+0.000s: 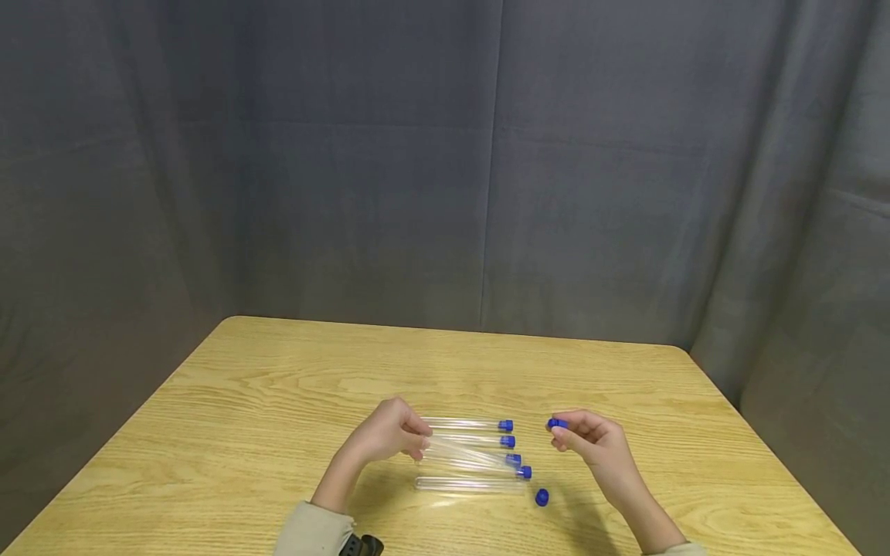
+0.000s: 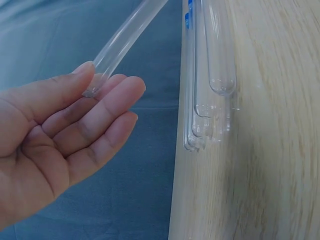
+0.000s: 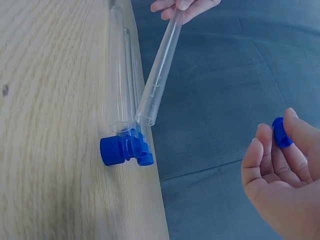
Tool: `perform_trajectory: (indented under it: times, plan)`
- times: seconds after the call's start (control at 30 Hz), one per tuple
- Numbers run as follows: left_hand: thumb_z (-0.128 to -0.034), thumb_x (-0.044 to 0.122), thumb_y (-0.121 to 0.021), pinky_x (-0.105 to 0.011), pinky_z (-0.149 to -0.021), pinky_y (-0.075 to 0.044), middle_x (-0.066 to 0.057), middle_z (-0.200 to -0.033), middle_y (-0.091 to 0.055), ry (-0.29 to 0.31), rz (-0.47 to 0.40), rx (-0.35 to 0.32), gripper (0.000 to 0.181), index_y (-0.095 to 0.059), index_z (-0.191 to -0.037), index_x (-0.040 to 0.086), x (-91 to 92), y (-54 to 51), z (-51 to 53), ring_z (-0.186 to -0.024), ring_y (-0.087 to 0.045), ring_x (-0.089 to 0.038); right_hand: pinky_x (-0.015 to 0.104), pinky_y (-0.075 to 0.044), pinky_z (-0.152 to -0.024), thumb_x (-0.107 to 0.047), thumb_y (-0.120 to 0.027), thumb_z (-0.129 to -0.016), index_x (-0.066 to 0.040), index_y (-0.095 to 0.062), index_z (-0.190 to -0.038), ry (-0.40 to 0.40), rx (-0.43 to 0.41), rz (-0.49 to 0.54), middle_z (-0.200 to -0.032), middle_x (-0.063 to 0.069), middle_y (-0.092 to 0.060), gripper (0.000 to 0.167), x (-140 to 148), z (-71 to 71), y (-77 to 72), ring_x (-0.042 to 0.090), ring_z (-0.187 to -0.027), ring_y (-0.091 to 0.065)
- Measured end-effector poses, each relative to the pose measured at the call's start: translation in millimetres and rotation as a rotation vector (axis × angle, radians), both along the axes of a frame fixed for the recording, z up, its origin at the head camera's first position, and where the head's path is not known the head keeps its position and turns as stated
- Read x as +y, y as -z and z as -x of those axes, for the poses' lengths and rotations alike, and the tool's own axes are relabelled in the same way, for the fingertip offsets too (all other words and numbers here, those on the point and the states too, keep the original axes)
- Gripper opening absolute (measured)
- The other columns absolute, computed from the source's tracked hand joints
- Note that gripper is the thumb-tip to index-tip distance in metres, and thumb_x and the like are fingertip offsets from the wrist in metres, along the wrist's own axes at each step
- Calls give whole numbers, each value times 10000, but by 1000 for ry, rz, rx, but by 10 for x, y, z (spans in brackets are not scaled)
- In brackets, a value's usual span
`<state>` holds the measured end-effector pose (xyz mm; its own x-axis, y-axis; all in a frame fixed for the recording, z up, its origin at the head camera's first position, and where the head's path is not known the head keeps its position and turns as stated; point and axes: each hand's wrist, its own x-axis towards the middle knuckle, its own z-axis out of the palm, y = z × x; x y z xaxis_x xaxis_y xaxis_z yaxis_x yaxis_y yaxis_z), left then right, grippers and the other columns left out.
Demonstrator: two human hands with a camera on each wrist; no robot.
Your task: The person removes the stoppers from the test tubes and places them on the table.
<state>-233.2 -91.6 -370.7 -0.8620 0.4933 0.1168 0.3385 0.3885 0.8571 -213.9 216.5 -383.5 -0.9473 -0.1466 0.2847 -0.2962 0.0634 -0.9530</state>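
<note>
Your two hands are well apart above a wooden table (image 1: 278, 386). Your left hand (image 1: 393, 432) pinches a clear tube (image 3: 161, 70) by its rounded end, between thumb and fingers. The tube is raised and slants across the tubes lying below it, its open end pointing toward your right side. Your right hand (image 1: 598, 445) pinches a blue cap (image 3: 281, 132) between thumb and fingers, near the tube's open end but not touching it.

Beneath your left hand's tube, four capped tubes (image 1: 459, 424) lie side by side on the table, their blue ends to your right. Nearest you lies an uncapped tube (image 1: 466, 485), and just beside its open end, to the right, sits a loose cap (image 1: 541, 497). Your left arm shows a beige sleeve (image 1: 314, 530) and a black wristband (image 1: 353, 547). Dark grey curtains (image 1: 368, 193) hang behind the table and along both sides
</note>
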Motion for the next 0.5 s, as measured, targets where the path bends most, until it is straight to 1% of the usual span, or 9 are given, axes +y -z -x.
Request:
perform_trajectory:
  times: [0.23, 0.37, 0.5]
  plan:
    - [-797, -50, -610, -332, -636, -526, -244, -935, -625, 7, 13, 2, 147, -632, -911, -140, 0, 39, 9, -593, -636, -256, 258, -506, -681, -46, -605, -841, 143, -557, -996, 23, -25, -6, -838, 35, -638, 249, 4, 1, 16, 120, -696, -602]
    - [-798, -45, -614, -344, -653, -524, -245, -948, -621, 8, 14, -11, 150, -634, -913, -137, 2, 45, 14, -600, -638, -266, 262, -507, -680, -57, -613, -837, 138, -560, -998, 35, -38, -11, -836, 49, -635, 258, 3, 4, 19, 121, -695, -602]
    - [-797, -39, -618, -345, -660, -523, -238, -948, -623, 8, 15, -31, 154, -637, -918, -132, 8, 44, 18, -602, -639, -262, 266, -508, -681, -62, -614, -837, 139, -557, -1001, 33, -45, -12, -831, 25, -634, 266, 4, 8, 17, 119, -699, -604]
